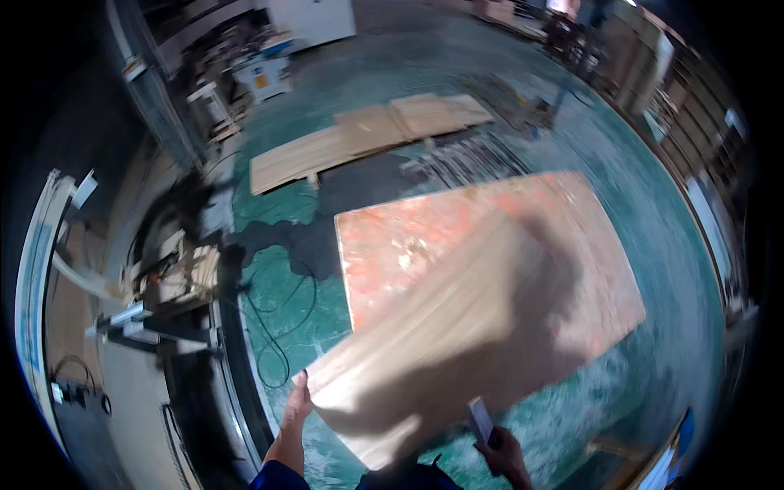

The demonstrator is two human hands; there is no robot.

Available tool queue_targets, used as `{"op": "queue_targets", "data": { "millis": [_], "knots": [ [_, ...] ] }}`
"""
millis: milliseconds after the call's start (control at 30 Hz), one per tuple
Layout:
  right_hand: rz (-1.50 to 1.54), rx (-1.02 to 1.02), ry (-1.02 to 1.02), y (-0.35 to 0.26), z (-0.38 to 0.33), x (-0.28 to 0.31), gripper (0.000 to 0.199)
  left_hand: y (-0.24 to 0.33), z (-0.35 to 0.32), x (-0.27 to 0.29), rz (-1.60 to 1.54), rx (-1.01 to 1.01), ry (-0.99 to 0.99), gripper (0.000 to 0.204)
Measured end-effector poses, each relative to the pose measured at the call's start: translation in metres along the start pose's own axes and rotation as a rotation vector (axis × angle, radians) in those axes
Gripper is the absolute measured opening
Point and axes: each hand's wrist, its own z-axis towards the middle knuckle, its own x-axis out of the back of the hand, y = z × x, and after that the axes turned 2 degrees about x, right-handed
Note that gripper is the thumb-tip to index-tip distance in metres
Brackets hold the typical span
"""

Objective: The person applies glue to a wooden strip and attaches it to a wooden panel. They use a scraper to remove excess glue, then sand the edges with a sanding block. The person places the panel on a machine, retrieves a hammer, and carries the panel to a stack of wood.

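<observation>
A long pale wooden board slants across the lower middle, from close in front of me toward the centre. My left hand grips its near left corner, thumb on top; the fingers beneath are hidden. My right hand is closed round a flat, light-coloured tool with a straight end, held by the board's near right edge. Its exact kind is too blurred to make out. Below the board is a large worktop or sheet stained orange and white. A dark shadow falls over the board.
Several wooden boards lie beyond the worktop, beside a stack of dark metal bars. A black cable loops over the green floor at left. Machine rails run along the left, with wood offcuts above them.
</observation>
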Motion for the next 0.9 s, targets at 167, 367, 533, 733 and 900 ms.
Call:
{"op": "queue_targets", "data": {
  "millis": [167, 367, 533, 733, 900],
  "knots": [
    [0.383, -0.066, 0.151, -0.011, -0.067, -0.017, 0.057, 0.087, -0.006, -0.029, 0.190, -0.285, 0.039, 0.073],
    [0.566, -0.096, 0.415, 0.030, -0.134, -0.080, 0.058, 0.160, -0.110, -0.140, 0.575, -0.442, 0.018, 0.047],
    [0.578, -0.202, 0.633, 0.048, -0.180, -0.145, 0.062, 0.151, -0.199, -0.166, 0.714, -0.692, -0.152, 0.035],
    [0.665, -0.284, 0.886, 0.010, -0.166, -0.198, 0.059, 0.117, -0.189, -0.097, 0.993, -0.814, -0.702, 0.021],
    [0.692, -0.132, 0.957, -0.137, -0.141, -0.175, 0.064, 0.167, -0.195, -0.146, 1.156, -0.739, -1.128, 0.022]
  ]
}}
